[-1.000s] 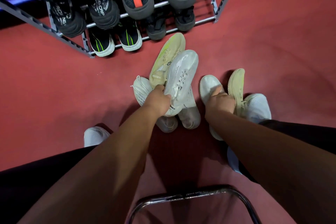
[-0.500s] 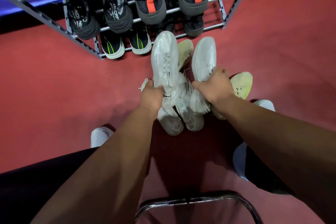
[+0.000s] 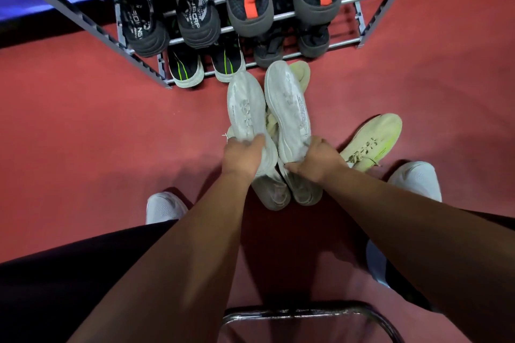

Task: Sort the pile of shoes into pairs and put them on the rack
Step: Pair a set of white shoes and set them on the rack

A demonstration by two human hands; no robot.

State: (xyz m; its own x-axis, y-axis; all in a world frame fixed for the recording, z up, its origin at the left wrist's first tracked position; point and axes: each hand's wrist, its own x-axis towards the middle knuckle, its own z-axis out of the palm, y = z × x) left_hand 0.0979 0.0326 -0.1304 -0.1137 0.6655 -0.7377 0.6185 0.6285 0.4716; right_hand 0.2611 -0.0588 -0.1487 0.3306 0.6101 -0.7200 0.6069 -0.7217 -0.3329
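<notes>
The floor (image 3: 83, 133) was a uniform red, carpet-like surface with no visible debris. A grey metal shoe rack (image 3: 362, 22) stood at the far side, its rails sloping toward the viewer. It carried a pale green pair on the top rail, a black patterned pair (image 3: 170, 17) and a black-and-orange pair (image 3: 281, 0) on the middle rail, and dark pairs below, one with green stripes (image 3: 206, 67). A blue surface showed behind the rack at upper left.

The left hand (image 3: 245, 157) was closed around the heel end of one white shoe (image 3: 245, 108). The right hand (image 3: 315, 160) was closed around the heel end of a second white shoe (image 3: 289, 108). Both shoes were held side by side, toes toward the rack, just short of its lowest rail. Beneath them on the floor lay two more whitish shoes (image 3: 289, 195) and a pale green shoe (image 3: 299, 72), partly hidden. Another pale green shoe (image 3: 370, 139) lay to the right. A chrome chair frame (image 3: 301, 312) showed at the bottom edge.
</notes>
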